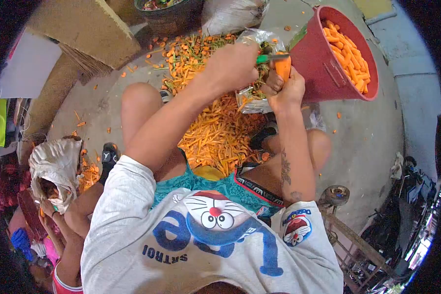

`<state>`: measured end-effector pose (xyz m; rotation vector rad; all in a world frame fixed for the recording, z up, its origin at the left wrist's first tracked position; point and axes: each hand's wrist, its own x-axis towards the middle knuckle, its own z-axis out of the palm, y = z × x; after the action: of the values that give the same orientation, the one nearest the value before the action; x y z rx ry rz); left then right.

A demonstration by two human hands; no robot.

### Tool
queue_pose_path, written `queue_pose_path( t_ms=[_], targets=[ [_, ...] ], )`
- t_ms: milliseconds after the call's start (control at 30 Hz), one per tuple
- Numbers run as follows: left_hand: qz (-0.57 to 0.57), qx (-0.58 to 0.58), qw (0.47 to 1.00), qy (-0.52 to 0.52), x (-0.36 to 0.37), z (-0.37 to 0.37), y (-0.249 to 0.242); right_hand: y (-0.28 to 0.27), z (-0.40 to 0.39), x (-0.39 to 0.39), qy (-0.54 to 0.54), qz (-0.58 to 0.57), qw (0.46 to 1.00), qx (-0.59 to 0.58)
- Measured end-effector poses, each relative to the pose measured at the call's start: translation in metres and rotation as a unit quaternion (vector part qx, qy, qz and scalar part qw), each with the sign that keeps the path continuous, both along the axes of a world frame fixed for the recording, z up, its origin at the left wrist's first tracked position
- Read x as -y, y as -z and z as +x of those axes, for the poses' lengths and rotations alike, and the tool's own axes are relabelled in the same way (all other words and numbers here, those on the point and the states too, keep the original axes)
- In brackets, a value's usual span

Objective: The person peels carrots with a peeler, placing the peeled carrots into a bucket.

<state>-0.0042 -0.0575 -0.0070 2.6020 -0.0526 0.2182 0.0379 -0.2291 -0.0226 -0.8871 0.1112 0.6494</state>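
My left hand (234,66) is closed around the green handle of a knife (270,58), whose blade lies against the upper end of an orange carrot (282,69). The carrot stands roughly upright in my right hand (287,92), with my fingers wrapped round its lower part. Below and between my hands, a large heap of carrot peelings (213,137) lies on the floor between my legs. Beside my right hand, clear plastic (255,105) holds green and dark scraps. A red tub (311,63) of peeled carrots tilts just beyond that hand.
Cut carrot ends and green trimmings (181,56) cover the floor ahead. A dark bucket (164,19) and a white sack (230,17) stand behind them. Cardboard (90,32) is at upper left. Another person's hand (49,215) is by a pale sack (56,159); a metal frame (357,250) is lower right.
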Motion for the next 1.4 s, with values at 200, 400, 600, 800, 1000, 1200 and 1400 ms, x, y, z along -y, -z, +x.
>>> queue_pose_path(
  t_ms=[200,400,600,800,1000,1200,1400],
  targets=[
    [-0.016,0.024,1.000,0.013,-0.015,0.020,0.040,-0.006,-0.009,-0.006,0.036,-0.042,0.998,0.027],
    [-0.056,-0.078,0.995,-0.012,-0.014,0.027,0.012,0.002,-0.006,0.000,0.143,-0.200,0.950,0.191],
    [-0.042,-0.020,0.996,0.071,-0.006,0.015,0.007,0.058,0.022,0.015,0.155,-0.402,0.730,0.530],
    [-0.039,-0.076,0.995,0.050,-0.001,0.020,0.005,0.079,0.027,0.014,0.215,-0.399,0.719,0.527],
    [-0.041,-0.147,0.988,0.020,-0.028,0.016,0.029,0.011,-0.009,0.016,0.316,-0.463,0.431,0.707],
    [0.030,-0.073,0.993,0.083,-0.068,0.023,-0.011,-0.006,0.115,0.096,0.288,-0.026,0.939,0.185],
    [-0.023,0.037,0.998,0.037,-0.106,0.041,-0.048,0.001,0.140,0.049,0.099,-0.101,0.969,0.202]
  ],
)
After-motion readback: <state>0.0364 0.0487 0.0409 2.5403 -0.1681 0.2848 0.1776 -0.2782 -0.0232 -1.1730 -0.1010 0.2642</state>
